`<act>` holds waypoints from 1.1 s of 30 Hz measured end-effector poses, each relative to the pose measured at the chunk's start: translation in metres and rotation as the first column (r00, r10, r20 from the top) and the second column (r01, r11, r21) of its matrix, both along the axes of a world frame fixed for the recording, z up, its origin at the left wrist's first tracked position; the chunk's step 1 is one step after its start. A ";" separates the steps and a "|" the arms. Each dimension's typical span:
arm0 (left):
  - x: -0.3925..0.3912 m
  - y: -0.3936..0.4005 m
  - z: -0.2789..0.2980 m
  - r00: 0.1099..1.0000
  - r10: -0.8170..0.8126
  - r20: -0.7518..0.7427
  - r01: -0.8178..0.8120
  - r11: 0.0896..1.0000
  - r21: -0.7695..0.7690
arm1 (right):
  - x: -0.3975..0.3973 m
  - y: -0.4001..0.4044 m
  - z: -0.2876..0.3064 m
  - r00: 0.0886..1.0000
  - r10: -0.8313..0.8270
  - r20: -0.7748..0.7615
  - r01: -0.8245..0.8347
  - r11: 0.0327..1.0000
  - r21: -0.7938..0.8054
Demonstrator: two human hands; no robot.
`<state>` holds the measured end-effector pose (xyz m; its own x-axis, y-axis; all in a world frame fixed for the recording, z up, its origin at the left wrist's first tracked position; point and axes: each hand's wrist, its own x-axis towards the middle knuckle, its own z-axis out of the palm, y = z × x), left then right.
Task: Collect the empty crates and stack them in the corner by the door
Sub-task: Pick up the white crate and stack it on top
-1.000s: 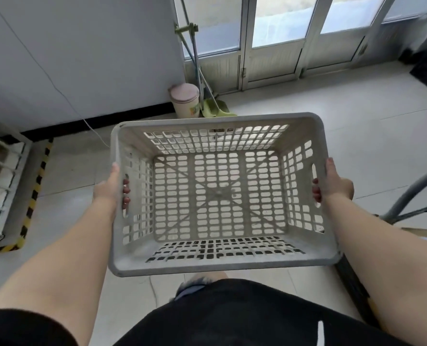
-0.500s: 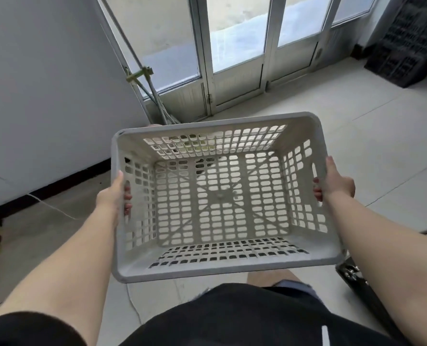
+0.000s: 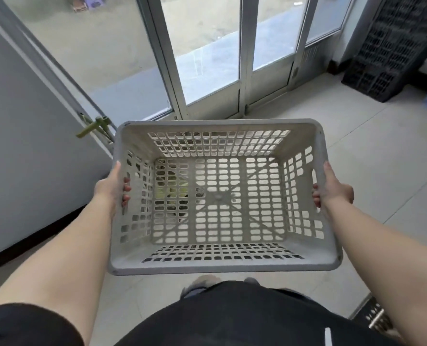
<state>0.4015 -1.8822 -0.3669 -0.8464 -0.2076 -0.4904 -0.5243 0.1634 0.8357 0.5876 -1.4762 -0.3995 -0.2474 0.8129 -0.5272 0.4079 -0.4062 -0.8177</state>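
Mid-frame, the left hand (image 3: pixel 110 188) and right hand (image 3: pixel 333 191) grip the side handles of an empty grey slotted crate (image 3: pixel 220 265), fingers curled through; no legible writing.

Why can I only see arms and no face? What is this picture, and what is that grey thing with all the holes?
The camera sits on the person's head and looks forward and down, so you see what they see: their own arms, never their face. The grey thing is an empty plastic crate with holes all over. The left hand grips one side and the right hand grips the other, fingers poking through the handle slots, so the crate hangs in the air above the tiled floor. Ahead are glass doors. A mop handle leans against the wall on the left, and black crates stand in the far right corner.
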 end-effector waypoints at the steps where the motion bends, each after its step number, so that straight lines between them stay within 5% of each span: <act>1: -0.016 0.015 0.002 1.000 -0.015 -0.001 0.015 1.000 -0.002 | -0.012 0.013 0.003 1.000 -0.014 -0.005 0.014 1.000 0.004; 33: -0.515 0.594 0.010 0.891 -0.450 -0.060 0.446 0.892 -0.070 | -0.340 0.453 0.024 0.883 -0.467 -0.046 0.468 0.883 0.038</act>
